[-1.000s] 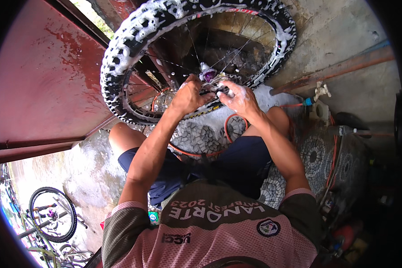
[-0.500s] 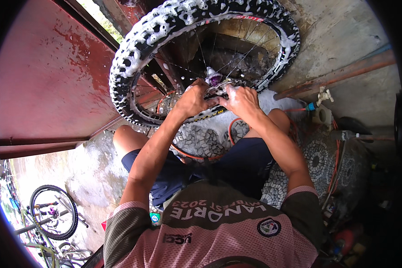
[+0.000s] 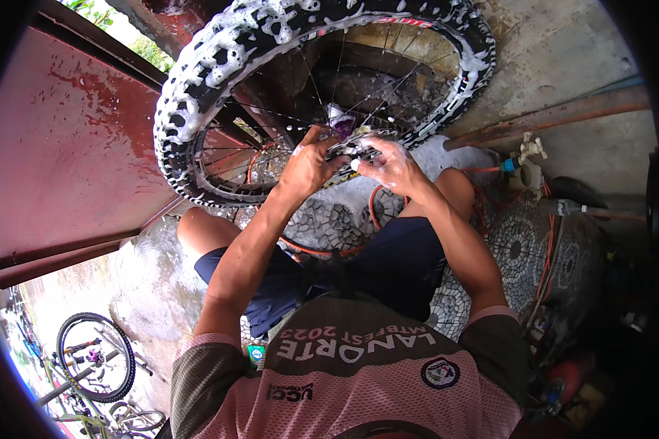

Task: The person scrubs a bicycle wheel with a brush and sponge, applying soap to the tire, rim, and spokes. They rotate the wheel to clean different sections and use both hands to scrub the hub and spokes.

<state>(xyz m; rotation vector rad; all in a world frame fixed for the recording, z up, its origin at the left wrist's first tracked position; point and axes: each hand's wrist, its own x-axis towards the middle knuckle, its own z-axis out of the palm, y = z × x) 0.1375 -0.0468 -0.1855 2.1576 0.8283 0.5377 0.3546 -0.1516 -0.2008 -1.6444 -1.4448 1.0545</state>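
A soapy bicycle wheel (image 3: 174,121) leans tilted in front of me, its knobbly black tyre thick with white foam. At its middle is a purple hub (image 3: 344,126), with a metal sprocket cassette (image 3: 357,143) on the side toward me. My left hand (image 3: 306,167) is closed at the cassette's left edge, its fingertips partly hidden behind it. From the right, my right hand (image 3: 392,167) pinches the cassette's near edge with curled fingers and a bent thumb. Foam spots both hands.
An orange hose (image 3: 374,208) loops over the stone-patterned floor (image 3: 322,228) below the wheel. A tap (image 3: 532,148) with a blue connector stands at right, near a rusty pipe (image 3: 549,121). A red metal panel (image 3: 73,146) borders the left. Another bicycle's wheel (image 3: 130,358) is lower left.
The wheel has shifted a little left and toward me in the picture. My thumbs have moved apart, and my right hand's fingers have loosened slightly along the cassette.
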